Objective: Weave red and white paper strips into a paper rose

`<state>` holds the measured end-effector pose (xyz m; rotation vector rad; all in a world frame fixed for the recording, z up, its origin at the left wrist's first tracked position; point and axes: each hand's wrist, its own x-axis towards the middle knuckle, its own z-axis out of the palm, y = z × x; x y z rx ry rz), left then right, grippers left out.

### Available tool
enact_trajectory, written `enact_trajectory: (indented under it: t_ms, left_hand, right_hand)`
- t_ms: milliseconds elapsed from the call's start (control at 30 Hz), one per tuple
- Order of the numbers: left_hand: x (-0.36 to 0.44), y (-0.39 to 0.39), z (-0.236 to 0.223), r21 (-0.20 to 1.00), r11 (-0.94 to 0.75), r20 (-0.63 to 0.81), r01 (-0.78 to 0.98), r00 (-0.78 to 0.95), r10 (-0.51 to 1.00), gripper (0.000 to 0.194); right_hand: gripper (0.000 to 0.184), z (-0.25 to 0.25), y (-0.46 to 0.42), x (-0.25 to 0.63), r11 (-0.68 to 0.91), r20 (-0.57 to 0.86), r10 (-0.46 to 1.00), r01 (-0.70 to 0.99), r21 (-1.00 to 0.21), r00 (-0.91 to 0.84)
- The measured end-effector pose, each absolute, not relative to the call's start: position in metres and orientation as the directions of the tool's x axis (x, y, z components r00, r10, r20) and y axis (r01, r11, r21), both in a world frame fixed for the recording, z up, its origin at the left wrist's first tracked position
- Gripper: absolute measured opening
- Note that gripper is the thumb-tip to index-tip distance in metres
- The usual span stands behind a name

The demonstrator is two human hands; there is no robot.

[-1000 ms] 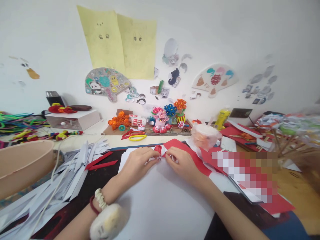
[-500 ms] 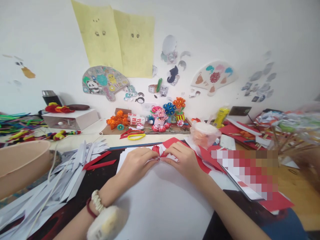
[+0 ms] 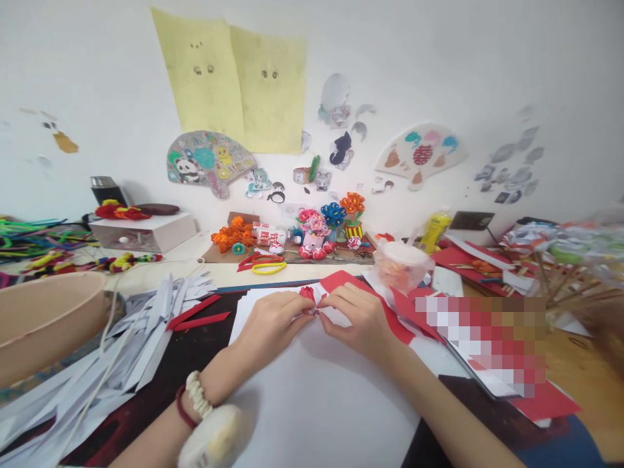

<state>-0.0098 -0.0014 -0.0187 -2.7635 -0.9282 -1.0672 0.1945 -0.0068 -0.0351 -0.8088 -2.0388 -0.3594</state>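
White wall (image 3: 419,58), crowded counter (image 3: 312,273). Left hand (image 3: 275,318) and right hand (image 3: 358,315): each grip pinching a small red-and-white piece (image 3: 307,292), fingertips nearly meeting, above white paper (image 3: 316,396). Step looks like fine shaping; next move calls for light, steady pressure. Writing: red 囍 on fan (image 3: 441,159); red Chinese characters on white cylinder (image 3: 268,236), not surely readable.

Small paper piece (image 3: 307,293) red; sheet (image 3: 331,390) white; flowerpot (image 3: 353,231) yellow-striped; scrunchie (image 3: 198,393) cream.

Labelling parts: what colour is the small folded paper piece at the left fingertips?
Small folded paper piece: red, seen best in head view.
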Motion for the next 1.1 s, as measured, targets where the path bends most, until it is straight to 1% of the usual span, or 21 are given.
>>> enact_trajectory:
  t_ms: [100, 267, 400, 567, 633, 700, 800, 867, 933, 1100]
  left_hand:
    - [-0.009, -0.001, -0.021, 0.180, -0.829, 0.619, 0.530, 0.594, 0.514, 0.017]
    - [-0.009, -0.001, -0.021, 0.168, -0.826, 0.625, 0.537, 0.590, 0.511, 0.019]
    - [-0.008, -0.001, -0.023, 0.137, -0.818, 0.647, 0.558, 0.575, 0.501, 0.019]
    - [-0.005, -0.003, -0.023, 0.146, -0.821, 0.652, 0.552, 0.571, 0.500, 0.015]
    - [-0.003, -0.005, -0.023, 0.139, -0.804, 0.655, 0.578, 0.556, 0.512, 0.015]
    - [0.001, -0.007, -0.024, 0.099, -0.773, 0.656, 0.627, 0.543, 0.524, 0.015]
    - [0.004, -0.009, -0.025, -0.027, -0.728, 0.659, 0.685, 0.560, 0.502, 0.015]
    - [0.003, -0.009, -0.025, -0.096, -0.717, 0.671, 0.691, 0.577, 0.466, 0.018]
    - [0.002, -0.009, -0.025, -0.133, -0.719, 0.682, 0.682, 0.590, 0.433, 0.020]
    - [-0.001, -0.009, -0.022, -0.175, -0.744, 0.693, 0.644, 0.617, 0.371, 0.022]
  right_hand:
    - [0.010, -0.037, -0.007, 0.193, 0.752, 0.831, 0.376, 0.658, -0.015, -0.410]
    - [0.015, -0.038, -0.007, 0.192, 0.760, 0.836, 0.384, 0.648, -0.045, -0.392]
    - [0.015, -0.037, -0.007, 0.192, 0.766, 0.837, 0.386, 0.640, -0.057, -0.387]
    - [0.016, -0.037, -0.008, 0.191, 0.771, 0.842, 0.383, 0.634, -0.065, -0.380]
    - [0.017, -0.038, -0.008, 0.190, 0.767, 0.842, 0.385, 0.638, -0.064, -0.378]
    - [0.018, -0.039, -0.009, 0.189, 0.774, 0.838, 0.379, 0.630, -0.056, -0.392]
    - [0.017, -0.041, -0.009, 0.189, 0.781, 0.832, 0.377, 0.622, -0.049, -0.407]
    - [0.017, -0.041, -0.009, 0.189, 0.773, 0.829, 0.386, 0.632, -0.051, -0.405]
    - [0.015, -0.040, -0.009, 0.189, 0.770, 0.826, 0.388, 0.636, -0.048, -0.408]
    - [0.010, -0.038, -0.009, 0.189, 0.758, 0.834, 0.401, 0.648, -0.070, -0.379]
